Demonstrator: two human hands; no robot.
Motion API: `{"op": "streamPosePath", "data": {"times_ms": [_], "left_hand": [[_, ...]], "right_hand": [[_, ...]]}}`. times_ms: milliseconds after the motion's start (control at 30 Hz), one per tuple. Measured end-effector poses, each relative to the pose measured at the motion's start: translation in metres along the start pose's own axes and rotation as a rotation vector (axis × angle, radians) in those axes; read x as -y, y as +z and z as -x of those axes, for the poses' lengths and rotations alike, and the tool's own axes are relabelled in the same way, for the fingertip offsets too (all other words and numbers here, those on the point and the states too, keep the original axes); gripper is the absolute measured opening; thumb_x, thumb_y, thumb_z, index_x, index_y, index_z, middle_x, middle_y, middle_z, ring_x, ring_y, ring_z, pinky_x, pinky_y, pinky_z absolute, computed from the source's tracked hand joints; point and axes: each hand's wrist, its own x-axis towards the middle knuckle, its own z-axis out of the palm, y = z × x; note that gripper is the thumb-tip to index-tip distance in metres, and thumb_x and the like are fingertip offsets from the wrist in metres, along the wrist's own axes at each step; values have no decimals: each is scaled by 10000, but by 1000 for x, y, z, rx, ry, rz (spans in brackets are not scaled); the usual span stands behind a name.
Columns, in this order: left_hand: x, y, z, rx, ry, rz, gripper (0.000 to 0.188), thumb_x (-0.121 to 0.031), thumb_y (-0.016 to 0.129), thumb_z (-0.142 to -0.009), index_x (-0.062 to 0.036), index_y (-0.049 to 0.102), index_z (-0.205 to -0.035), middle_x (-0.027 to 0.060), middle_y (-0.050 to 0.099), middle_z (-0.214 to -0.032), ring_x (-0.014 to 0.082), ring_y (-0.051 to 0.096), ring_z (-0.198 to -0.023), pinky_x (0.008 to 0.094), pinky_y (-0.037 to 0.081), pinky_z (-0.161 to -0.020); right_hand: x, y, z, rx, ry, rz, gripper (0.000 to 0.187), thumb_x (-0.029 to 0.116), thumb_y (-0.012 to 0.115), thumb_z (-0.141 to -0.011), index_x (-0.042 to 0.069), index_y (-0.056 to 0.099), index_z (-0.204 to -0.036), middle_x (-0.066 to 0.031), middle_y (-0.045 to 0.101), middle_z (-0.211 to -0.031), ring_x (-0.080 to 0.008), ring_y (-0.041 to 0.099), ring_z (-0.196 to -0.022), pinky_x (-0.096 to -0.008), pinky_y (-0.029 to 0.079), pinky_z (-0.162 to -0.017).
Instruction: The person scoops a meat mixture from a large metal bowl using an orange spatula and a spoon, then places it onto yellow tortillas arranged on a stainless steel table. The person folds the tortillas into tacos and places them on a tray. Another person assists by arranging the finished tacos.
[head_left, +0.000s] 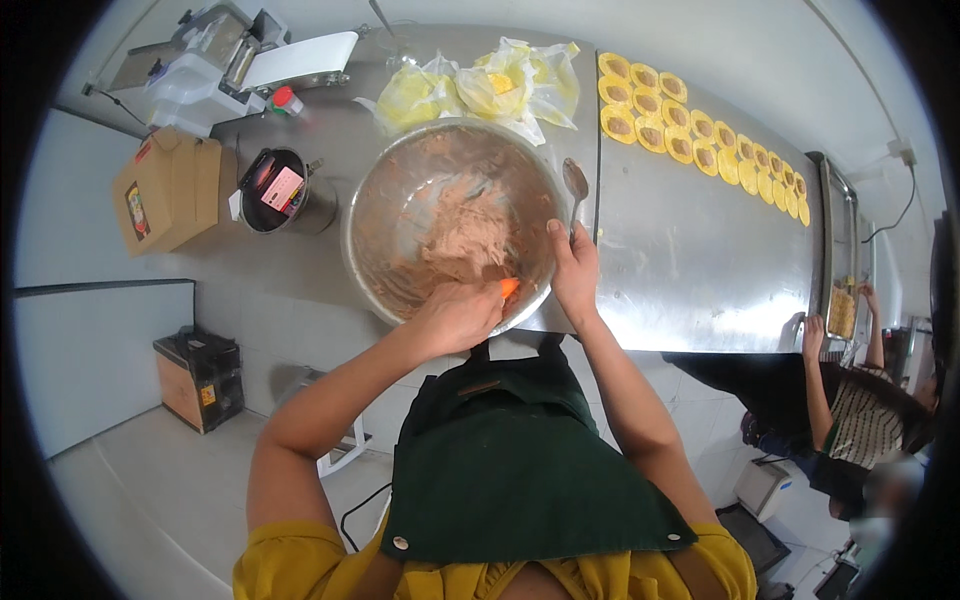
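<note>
Here the left hand (460, 318) is working at the near side of the metal bowl (365, 235), fingers curling tightly around an orange tool (510, 287) (the fist is hiding most of it). The right hand (576, 270) is gripping the bowl's right rim. A hard push could be tipping or sliding that bowl, since it is sitting close to the counter's (680, 260) near edge and only 1 hand is steadying it. The spoon (575, 180) is lying along the right rim, its handle running to the right thumb; I'm not able to tell if it's being pinched, and a slip could be dropping it.

Now the containers: far left, a tan carton (175, 195) is hiding its contents; next, a dark pot (318, 210) is holding a pink-labelled packet (283, 190). The bowl is carrying pinkish-brown paste (468, 225), mounding centrally; beyond, plastic bags (550, 85) are wrapping something yellow. Far right, a tray (828, 240) is holding yellowish pieces (842, 312).
</note>
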Motion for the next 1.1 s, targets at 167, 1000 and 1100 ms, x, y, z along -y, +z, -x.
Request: {"op": "streamPosePath", "data": {"times_ms": [167, 1000, 1100], "left_hand": [[1, -3, -5, 135, 66, 7, 181, -181, 465, -893, -16, 540, -888, 204, 607, -758, 391, 599, -666, 489, 455, -622], [7, 4, -28, 124, 70, -178, 244, -176, 473, -857, 34, 594, -889, 218, 645, -707, 354, 645, -655, 473, 492, -655], [-1, 5, -28, 103, 130, -156, 228, -171, 475, -854, 26, 588, -873, 205, 631, -653, 358, 634, -612, 477, 485, -623]], "right_hand": [[-13, 3, -2, -47, 39, 15, 374, 321, 577, -930, 2, 528, -743, -16, 504, -631, -83, 402, -628, -264, 376, -570], [-5, -7, -6, 38, 25, 79, 430, 359, 583, -917, -14, 525, -712, -34, 451, -566, -94, 375, -580, -289, 366, -527], [-7, -6, -3, -6, 21, 92, 431, 354, 589, -913, -12, 517, -696, -32, 443, -556, -96, 367, -568, -292, 359, -515]]}}
